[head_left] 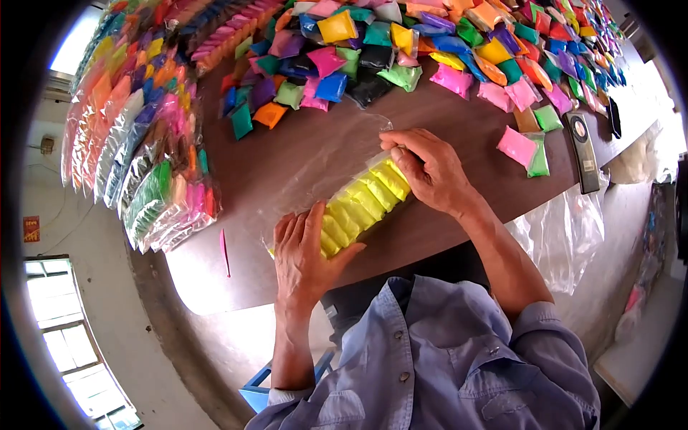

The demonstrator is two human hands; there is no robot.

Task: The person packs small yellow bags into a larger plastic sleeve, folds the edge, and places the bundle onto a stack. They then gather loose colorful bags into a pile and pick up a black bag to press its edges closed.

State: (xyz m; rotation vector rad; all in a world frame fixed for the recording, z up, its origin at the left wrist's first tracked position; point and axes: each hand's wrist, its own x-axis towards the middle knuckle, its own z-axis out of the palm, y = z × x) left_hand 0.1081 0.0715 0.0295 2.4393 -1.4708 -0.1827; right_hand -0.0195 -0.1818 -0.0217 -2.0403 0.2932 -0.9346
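Note:
A row of several yellow packets (364, 202) lies inside a clear plastic bag on the table in front of me. My left hand (304, 247) grips the near-left end of the row, fingers over the far side and thumb along the near side. At the opposite end, my right hand (435, 172) is closed on the bag, with thumb and forefinger pinched together near its edge. Loose clear film (315, 168) from the bag spreads over the tabletop beyond the packets.
A large heap of coloured packets (380, 36) covers the far table. Filled bags of sorted packets (154, 143) pile up at left. Pink packet (517, 146), dark phone-like device (582, 152) and clear bags (566, 233) are at right; a thin pink strip (225, 253) lies left.

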